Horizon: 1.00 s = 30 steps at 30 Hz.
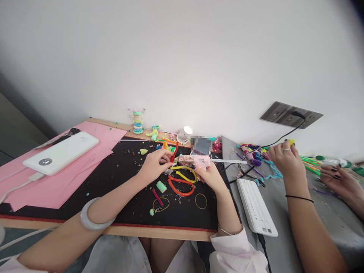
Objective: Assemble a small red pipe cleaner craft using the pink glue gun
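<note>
In the head view, the black mat (119, 189) covered the middle of the tabletop (159, 232), and both of the person's hands met over its far part. The left hand (153, 165) had its fingers (166, 156) pinched on a red stem (174, 152), held upright just above the mat. The right hand (209, 172) was clenched around a pink glue gun (196, 161), whose nozzle pointed left toward the red stem, nearly touching it.

On the mat just under the hands lay a yellow loop (186, 172) and a red loop (182, 187), overlapping. Nearer the person on the mat lay a green piece (161, 186), a magenta stick (157, 197) and a rubber band (201, 201).

Left of the mat, a white power bank (61, 152) rested on pink paper (57, 182). Beyond the mat, by the wall, stood a stack of rings (138, 121) and a white cup (184, 134).

Right of the mat, a white keyboard-like device (256, 206) lay on a grey surface. A co-worker's 2 hands (284, 159) worked there among coloured stems; one held a yellow bit, and the state of the other could not be told.
</note>
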Tool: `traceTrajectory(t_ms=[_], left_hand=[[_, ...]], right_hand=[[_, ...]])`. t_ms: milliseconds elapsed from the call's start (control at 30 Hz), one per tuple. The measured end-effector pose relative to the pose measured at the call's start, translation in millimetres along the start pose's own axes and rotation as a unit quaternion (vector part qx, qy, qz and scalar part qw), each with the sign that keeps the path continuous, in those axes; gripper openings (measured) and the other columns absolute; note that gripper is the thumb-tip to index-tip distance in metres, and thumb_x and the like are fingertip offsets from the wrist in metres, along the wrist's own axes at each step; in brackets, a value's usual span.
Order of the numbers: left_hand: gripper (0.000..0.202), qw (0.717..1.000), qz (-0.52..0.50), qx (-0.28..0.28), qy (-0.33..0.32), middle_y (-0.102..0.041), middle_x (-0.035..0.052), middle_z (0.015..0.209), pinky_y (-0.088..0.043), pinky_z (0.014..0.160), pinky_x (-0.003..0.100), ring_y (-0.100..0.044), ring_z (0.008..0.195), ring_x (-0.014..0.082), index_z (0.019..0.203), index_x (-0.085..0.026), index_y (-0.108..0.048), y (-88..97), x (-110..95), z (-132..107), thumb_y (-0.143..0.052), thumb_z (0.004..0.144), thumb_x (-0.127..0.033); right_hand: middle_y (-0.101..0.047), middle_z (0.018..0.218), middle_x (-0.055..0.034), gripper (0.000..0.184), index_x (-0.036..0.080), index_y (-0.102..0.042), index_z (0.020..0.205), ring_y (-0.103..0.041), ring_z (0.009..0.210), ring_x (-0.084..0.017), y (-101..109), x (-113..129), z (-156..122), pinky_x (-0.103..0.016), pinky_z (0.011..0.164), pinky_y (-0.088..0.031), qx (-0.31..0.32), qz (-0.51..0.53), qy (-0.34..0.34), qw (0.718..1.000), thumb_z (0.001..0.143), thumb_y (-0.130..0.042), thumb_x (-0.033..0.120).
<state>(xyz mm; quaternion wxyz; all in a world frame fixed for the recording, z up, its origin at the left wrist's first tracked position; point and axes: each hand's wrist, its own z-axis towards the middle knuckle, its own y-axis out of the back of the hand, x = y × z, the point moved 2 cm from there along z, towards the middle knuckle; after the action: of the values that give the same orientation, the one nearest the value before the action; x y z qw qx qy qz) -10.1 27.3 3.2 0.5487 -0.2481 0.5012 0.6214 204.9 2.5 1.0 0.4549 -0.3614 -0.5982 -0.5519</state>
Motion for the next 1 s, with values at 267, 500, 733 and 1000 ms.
traceTrajectory(t_ms=[267,500,733,1000], left_hand=[[0.023,1.000,0.001,-0.013,0.005,-0.060,0.0021,0.080,-0.055,0.071,0.030,-0.060,0.073,0.0140,0.089,-0.016,-0.058,0.3,4.4,0.0,-0.066,0.068,-0.023],[0.022,1.000,0.004,-0.004,0.003,-0.060,0.0018,0.080,-0.055,0.071,0.030,-0.060,0.073,0.0138,0.088,-0.017,-0.058,0.6,1.9,0.2,-0.065,0.069,-0.023],[0.021,1.000,0.006,0.013,0.005,-0.060,0.0015,0.081,-0.055,0.071,0.029,-0.060,0.073,0.0130,0.087,-0.017,-0.059,0.4,-2.1,-1.1,-0.065,0.068,-0.021],[0.023,1.000,-0.004,0.009,0.015,-0.061,0.0028,0.082,-0.056,0.072,0.031,-0.061,0.073,0.0142,0.088,-0.016,-0.059,-0.4,0.0,-0.4,-0.065,0.068,-0.027]], right_hand=[[-0.045,0.046,0.0056,0.017,0.016,-0.051,0.072,-0.037,0.038,-0.007,-0.8,0.1,-0.7,-0.018,0.037,-0.028,0.022,0.003,0.005,1.000,0.075,-0.058,0.032],[-0.044,0.045,0.0052,0.020,0.015,-0.053,0.072,-0.036,0.039,-0.007,-0.6,1.1,-0.7,-0.019,0.037,-0.026,0.015,-0.008,0.003,1.000,0.075,-0.058,0.035],[-0.043,0.045,0.0051,0.025,0.015,-0.051,0.067,-0.034,0.040,-0.007,0.7,-1.4,0.7,-0.019,0.039,-0.025,-0.005,-0.022,0.010,1.000,0.075,-0.057,0.038],[-0.042,0.045,0.0052,0.025,0.016,-0.049,0.066,-0.034,0.040,-0.007,-0.4,2.1,-0.3,-0.019,0.039,-0.026,0.000,-0.015,0.008,1.000,0.074,-0.057,0.037]])
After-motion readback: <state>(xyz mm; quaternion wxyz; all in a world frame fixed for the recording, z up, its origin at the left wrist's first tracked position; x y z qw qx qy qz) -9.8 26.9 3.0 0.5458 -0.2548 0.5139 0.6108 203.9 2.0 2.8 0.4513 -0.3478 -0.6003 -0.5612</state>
